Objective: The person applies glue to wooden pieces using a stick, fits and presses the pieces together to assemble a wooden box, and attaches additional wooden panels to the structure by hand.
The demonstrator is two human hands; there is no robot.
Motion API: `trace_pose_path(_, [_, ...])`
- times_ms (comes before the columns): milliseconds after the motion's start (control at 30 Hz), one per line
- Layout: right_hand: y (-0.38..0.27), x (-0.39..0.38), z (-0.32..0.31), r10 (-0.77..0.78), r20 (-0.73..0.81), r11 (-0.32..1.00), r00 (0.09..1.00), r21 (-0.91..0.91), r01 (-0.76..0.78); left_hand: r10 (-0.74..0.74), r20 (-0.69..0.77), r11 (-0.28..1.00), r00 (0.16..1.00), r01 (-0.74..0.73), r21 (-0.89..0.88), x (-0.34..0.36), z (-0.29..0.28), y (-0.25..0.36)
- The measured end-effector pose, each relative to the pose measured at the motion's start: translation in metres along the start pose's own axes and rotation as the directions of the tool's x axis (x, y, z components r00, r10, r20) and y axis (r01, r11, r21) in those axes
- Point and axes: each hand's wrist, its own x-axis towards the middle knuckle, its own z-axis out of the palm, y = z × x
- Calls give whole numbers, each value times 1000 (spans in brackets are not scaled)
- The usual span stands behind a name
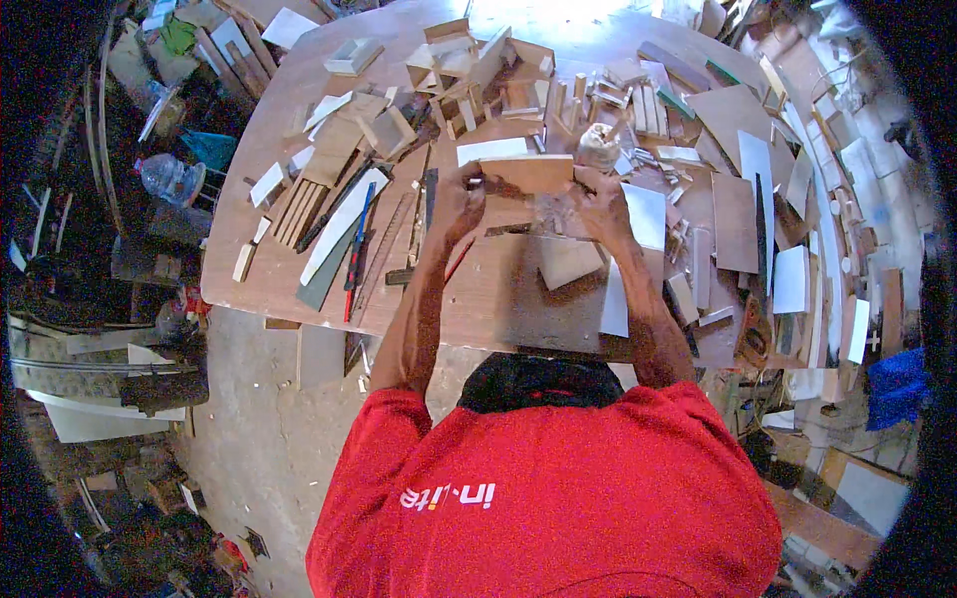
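Both hands hold a small rectangular wooden board (pixel 533 174) level above the table, one at each end. The fingers of my left hand (pixel 463 204) are closed round its left end. At the right end, my right hand (pixel 602 204) grips it between thumb and fingers. Just beyond the board lies a white panel (pixel 490 149). A flat square wooden piece (pixel 572 263) rests on the table nearer to me, below my right hand. Past my right hand stands an open whitish tub (pixel 599 148) with a stick in it.
The brown table (pixel 478 309) carries wooden box parts (pixel 454 70) at the back. A red and black tool (pixel 357 261), a long white strip (pixel 344 224) and wood strips (pixel 301 211) lie left. Scraps, white panels (pixel 643 214) and a handsaw (pixel 755 334) crowd the right.
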Motion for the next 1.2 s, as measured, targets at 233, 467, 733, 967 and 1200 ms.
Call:
trace_pose_path(233, [-2,67,31,-46,-10,998,999,-42,45,241,37,915,970,-240,324,58,-47,-27])
trace_pose_path(467, [79,104,89,58,-33,953,998,-296,-66,-94,38,877,995,65,476,89,-52,-41])
trace_pose_path(733, [83,107,105,-6,24,999,1000,-33,7,286,-54,853,957,-229,469,97,-45,-82])
trace_pose_path(967, [91,111,110,51,107,969,993,-246,-24,56,-50,951,997,-38,306,90,-42,-57])
trace_pose_path(1200, [110,104,114,-169,-63,974,984,-162,157,129,-92,903,987,-78,422,104,-40,-79])
